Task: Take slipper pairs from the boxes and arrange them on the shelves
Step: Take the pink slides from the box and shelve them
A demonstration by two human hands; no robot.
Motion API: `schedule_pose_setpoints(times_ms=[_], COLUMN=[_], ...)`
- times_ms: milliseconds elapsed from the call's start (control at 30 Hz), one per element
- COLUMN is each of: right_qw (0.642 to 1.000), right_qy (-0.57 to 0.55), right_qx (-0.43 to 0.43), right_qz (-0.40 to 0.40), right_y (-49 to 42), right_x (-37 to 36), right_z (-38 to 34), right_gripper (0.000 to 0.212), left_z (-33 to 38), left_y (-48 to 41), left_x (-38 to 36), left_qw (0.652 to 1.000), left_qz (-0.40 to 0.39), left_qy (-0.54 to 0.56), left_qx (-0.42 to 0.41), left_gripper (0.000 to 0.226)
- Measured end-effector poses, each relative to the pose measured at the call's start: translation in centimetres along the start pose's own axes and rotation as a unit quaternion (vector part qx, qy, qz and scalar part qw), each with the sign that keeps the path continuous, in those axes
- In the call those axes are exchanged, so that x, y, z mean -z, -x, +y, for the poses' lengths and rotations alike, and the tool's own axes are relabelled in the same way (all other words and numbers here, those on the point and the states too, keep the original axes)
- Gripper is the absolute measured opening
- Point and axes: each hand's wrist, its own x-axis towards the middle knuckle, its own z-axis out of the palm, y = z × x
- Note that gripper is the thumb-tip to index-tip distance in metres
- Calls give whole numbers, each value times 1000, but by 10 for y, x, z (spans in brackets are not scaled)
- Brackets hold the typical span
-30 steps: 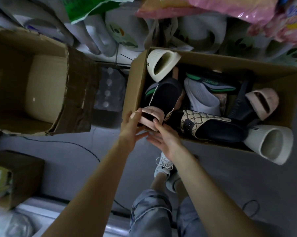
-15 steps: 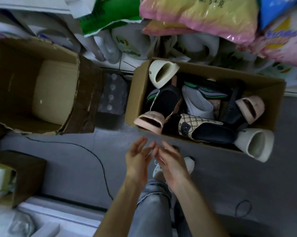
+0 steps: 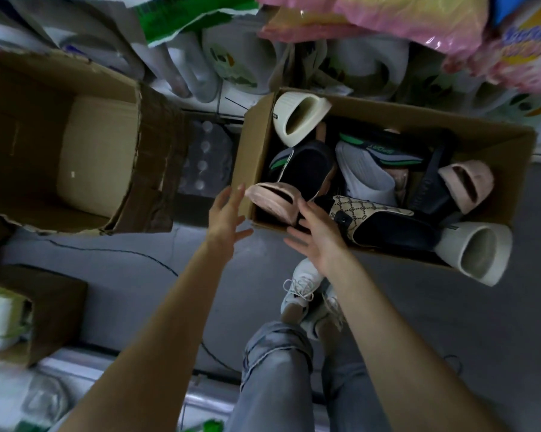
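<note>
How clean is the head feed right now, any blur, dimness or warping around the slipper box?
Head view: dim overall, and the slipper box is dark inside; wide-angle lens bows its edges; left hand and right hand slightly soft; pink bag at the top is brightest, with some glare.

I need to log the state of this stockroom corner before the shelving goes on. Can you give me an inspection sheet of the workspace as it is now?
Surface: grey floor, dim light.
Job's things: open slipper box holding mixed slippers; pink slipper at its near left corner, its likely mate at the right; cream slippers and; patterned slipper.
Clutter: empty box at left; small box with white packs; shrink-wrapped bottles.
Grippers: left hand and right hand open, on either side of the pink slipper, holding nothing.
Cables: thin dark cable across the floor.
Surroundings: bagged goods overhead.
</note>
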Motion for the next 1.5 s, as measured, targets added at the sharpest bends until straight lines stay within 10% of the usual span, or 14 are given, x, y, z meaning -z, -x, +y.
schedule_pose_setpoints(times_ms=[100, 433, 1100, 1500], right_qw=[999, 994, 965, 975], right_qy=[41, 7, -11, -84], right_qx=[14, 107, 252, 204], right_qz=[-2, -2, -69, 7], right_y=[-12, -31, 108, 68], right_x=[-14, -18, 12, 55], right_z=[-2, 20, -16, -41], right_gripper=[14, 34, 84, 84], left_z=[9, -5, 6, 19], left_y=[-9, 7, 138, 105], left_x=[-11, -29, -19, -60], left_qw=[999, 997, 961, 946], left_qz=[-36, -26, -147, -287], left_qy=[-8, 75, 170, 40], left_qx=[18, -22, -163, -143], left_gripper=[63, 16, 72, 48])
